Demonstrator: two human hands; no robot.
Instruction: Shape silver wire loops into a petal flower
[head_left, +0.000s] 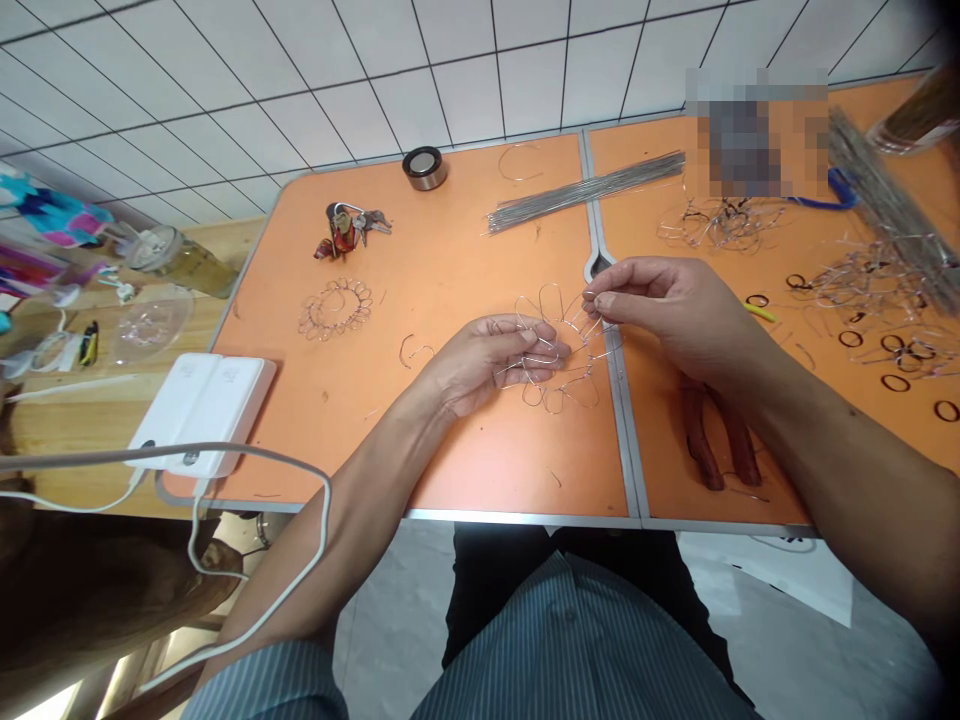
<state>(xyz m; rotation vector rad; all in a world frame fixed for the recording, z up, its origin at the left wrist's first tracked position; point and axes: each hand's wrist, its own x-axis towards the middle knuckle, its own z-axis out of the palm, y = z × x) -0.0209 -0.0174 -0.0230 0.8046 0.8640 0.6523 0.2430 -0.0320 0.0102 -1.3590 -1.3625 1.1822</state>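
Observation:
A flower-shaped wire ring (555, 398) with looped petals is held just above the orange table. My left hand (499, 360) grips its left side, fingers curled through and behind the thin wire. At the upper right of the ring, my right hand (660, 305) pinches a petal loop between thumb and forefinger. A similar looped wire ring (335, 310) lies flat to the left. Under my right forearm, pliers with red handles (703, 440) lie on the table, their jaws hidden.
A bundle of straight wires (585, 192) lies across the table's seam (619, 420). Keys (361, 222) and a roll of tape (424, 168) sit at the back. Tangled wire pieces (847, 285) spread on the right. A white power bank (206, 410) with cables stands left.

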